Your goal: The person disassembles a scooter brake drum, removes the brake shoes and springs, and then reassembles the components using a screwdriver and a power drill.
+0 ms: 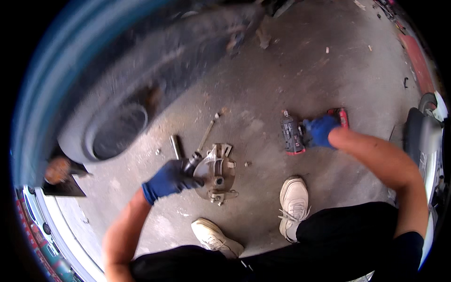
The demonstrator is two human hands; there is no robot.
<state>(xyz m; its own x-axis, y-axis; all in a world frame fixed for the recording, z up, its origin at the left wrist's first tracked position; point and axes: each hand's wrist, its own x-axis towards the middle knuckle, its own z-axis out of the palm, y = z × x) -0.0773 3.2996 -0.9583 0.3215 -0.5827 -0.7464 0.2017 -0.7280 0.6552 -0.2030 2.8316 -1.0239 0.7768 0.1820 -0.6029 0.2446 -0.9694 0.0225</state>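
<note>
My left hand (169, 180), in a dark blue glove, is closed around a short metal cylinder (192, 162) that looks like a socket. Its fingers reach the edge of a round metal car part (221, 170) with brackets and a central hole, lying on the floor. To the right, my right hand (321, 131), in a blue glove, is wrapped around the handle of a black and red cordless impact wrench (292, 135). The wrench's body lies left of the hand, and its red and black base (343, 117) shows on the other side. The gripping fingers are partly hidden.
A metal tube (176, 146) and a thin long-handled tool (208, 133) lie beyond my left hand. A small nut-like piece (248, 164) is beside the round part. A car's blue body (61, 61) and dark underside (155, 80) overhang the upper left. My shoes (294, 199) stand close by.
</note>
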